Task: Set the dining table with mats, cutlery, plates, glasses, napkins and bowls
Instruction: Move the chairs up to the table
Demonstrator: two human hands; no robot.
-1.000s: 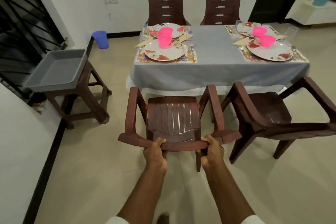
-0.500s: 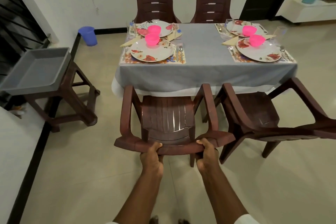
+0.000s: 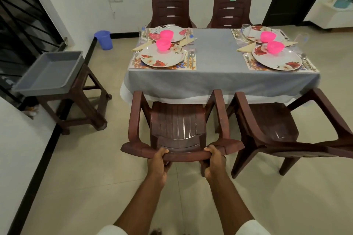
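The dining table [image 3: 219,80], draped in a grey cloth over a white one, fills the upper centre of the frame and carries four place settings, two at its left end and two at its right. Four brown plastic chairs are in view: two stand at the far side, at top centre, one with a pale tag and the other [image 3: 230,10] with a green tag on its top rail, neither legible; one angled chair [image 3: 275,131] sits at centre right; and the near chair [image 3: 177,126] stands at centre with its seat front just under the hanging cloth. One grey tray [image 3: 48,72] rests on one brown stool [image 3: 86,105] at centre left, and one blue bucket [image 3: 104,39] stands on the floor by the wall at upper left. The left hand [image 3: 157,166] and the right hand [image 3: 214,164] each curl their fingers around the near chair's top rail, thumbs over its upper edge. On the table lie four floral mats, each bearing a floral plate [image 3: 162,56], so four plates, and four pink bowls [image 3: 163,44], one on each plate. Cream folded napkins [image 3: 246,47] lie between the paired plates; I can count only three for certain. Cutlery [image 3: 191,56] flanks the plates, too small to count. Clear glasses [image 3: 302,39] stand by the settings, their number uncertain.
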